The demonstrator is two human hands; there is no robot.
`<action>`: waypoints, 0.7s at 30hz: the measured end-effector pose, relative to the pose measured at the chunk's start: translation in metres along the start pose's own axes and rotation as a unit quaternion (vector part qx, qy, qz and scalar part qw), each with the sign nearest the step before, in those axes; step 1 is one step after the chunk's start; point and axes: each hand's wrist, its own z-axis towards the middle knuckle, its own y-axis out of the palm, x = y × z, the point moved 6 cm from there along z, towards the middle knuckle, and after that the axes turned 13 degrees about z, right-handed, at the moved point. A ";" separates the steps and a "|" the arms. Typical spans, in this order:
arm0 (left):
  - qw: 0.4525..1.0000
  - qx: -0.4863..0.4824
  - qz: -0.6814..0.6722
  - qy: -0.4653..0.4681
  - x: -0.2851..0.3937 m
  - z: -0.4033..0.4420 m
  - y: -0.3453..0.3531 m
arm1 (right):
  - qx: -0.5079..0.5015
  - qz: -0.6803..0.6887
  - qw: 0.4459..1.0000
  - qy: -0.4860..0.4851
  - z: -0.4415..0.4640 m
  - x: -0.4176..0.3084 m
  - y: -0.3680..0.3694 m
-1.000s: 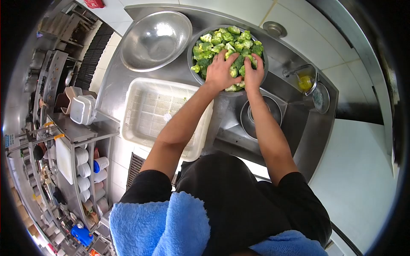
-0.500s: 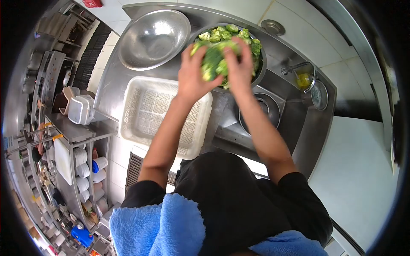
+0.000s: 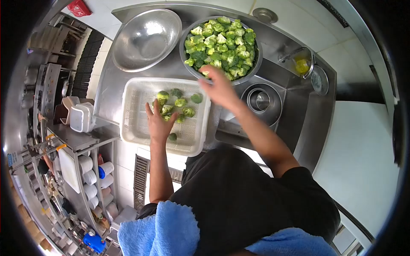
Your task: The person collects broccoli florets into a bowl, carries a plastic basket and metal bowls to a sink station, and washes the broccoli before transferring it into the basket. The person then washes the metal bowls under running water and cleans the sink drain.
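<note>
White plastic perforated basket (image 3: 136, 123) sits on the steel counter in front of me, several green broccoli florets (image 3: 180, 102) scattered on its floor. Over these florets my left hand (image 3: 160, 127) is open, fingers spread, holding nothing. A steel bowl (image 3: 183, 53) heaped with cut broccoli (image 3: 222, 47) stands behind the basket, to the right. My right hand (image 3: 220, 88) is at the near rim of that bowl, thumb and fingers apart, with nothing visible in it.
Another steel bowl (image 3: 147, 39) stands at the back left, holding nothing. To the right is a sink (image 3: 290, 102) with round metal pans (image 3: 261, 100) in it. A strainer with a yellow item (image 3: 301, 66) hangs near the faucet. Shelves with stacked white containers (image 3: 87, 177) stand left.
Both hands held a cluster of broccoli above the bowl; now florets lie in the basket, which was bare. My left hand moved down to the basket, my right hand to the bowl's near rim.
</note>
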 end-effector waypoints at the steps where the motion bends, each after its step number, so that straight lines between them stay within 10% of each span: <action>1: 0.999 0.018 -0.042 0.012 0.012 0.004 -0.008 | 0.036 0.000 0.997 0.069 0.003 -0.004 -0.027; 5: 0.979 0.064 -0.150 0.121 0.094 0.036 -0.023 | 0.212 -0.155 0.960 0.098 0.039 0.038 -0.120; 13: 0.959 -0.162 0.173 0.158 0.228 0.107 0.031 | 0.144 0.101 0.925 0.338 0.069 0.097 -0.117; 21: 0.956 -0.229 0.132 0.131 0.241 0.136 0.053 | 0.097 0.134 0.913 0.373 0.073 0.095 -0.122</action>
